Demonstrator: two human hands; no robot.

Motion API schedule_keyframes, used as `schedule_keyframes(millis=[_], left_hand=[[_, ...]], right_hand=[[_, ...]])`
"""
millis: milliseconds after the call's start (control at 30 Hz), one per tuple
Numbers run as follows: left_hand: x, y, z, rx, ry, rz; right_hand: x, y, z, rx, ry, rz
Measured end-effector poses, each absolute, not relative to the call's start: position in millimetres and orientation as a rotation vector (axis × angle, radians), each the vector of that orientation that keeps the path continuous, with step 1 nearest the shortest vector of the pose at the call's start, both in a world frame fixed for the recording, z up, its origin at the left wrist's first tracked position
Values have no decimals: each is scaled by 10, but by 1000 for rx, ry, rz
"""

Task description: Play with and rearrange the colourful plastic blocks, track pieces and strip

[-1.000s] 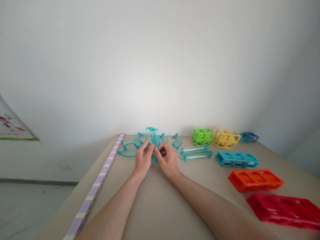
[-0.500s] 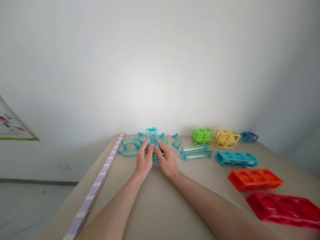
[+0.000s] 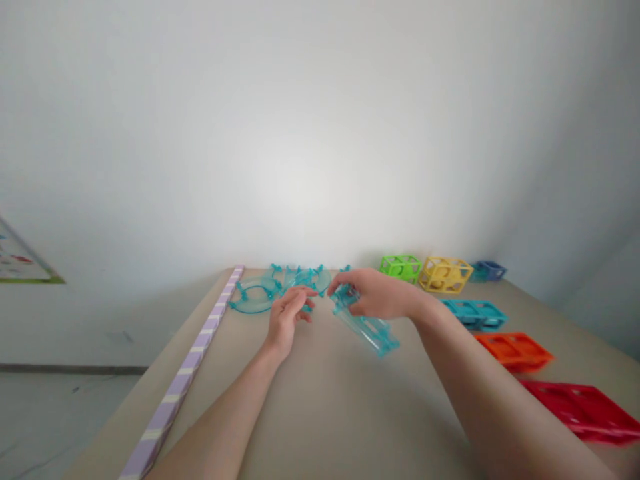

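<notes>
Slightly above the tabletop (image 3: pixel 310 400), the right hand (image 3: pixel 380 293) closes its grip on the far end of a clear teal track piece (image 3: pixel 369 331), which slants down toward the person. The left hand (image 3: pixel 286 317), loosely open, rests just beside it, fingertips at the curved teal pieces (image 3: pixel 255 297).

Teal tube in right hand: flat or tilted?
Tilted: the right hand grips the tube by its far end; the near end dips lower.

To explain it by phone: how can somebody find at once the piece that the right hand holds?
On the beige table, look at the far middle, where the right hand grips a transparent teal piece. It is a long straight channel, tilted; the teal curved pieces by the left hand lie flat, and the blocks further right are opaque.
</notes>
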State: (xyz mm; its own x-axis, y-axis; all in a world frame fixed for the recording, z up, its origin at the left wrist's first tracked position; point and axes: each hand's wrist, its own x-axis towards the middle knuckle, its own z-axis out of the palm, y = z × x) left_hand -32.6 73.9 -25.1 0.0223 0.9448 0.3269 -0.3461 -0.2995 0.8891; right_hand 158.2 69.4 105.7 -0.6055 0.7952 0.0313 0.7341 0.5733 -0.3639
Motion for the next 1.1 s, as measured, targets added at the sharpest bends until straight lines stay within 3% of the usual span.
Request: schedule_keyframes(millis=[233, 633, 933, 1100], left_hand=[[-371, 772, -276, 1249, 745, 1526], [-377, 749, -252, 1236, 755, 1531], [-375, 745, -251, 1265, 754, 1544], [-387, 803, -273, 1355, 1192, 1704]], right_hand=[[1440, 570, 783, -1668, -3197, 478], [1519, 592, 654, -1749, -2659, 492], [1555, 581, 592, -1819, -2657, 474], [1568, 556, 723, -1785, -2686, 325]])
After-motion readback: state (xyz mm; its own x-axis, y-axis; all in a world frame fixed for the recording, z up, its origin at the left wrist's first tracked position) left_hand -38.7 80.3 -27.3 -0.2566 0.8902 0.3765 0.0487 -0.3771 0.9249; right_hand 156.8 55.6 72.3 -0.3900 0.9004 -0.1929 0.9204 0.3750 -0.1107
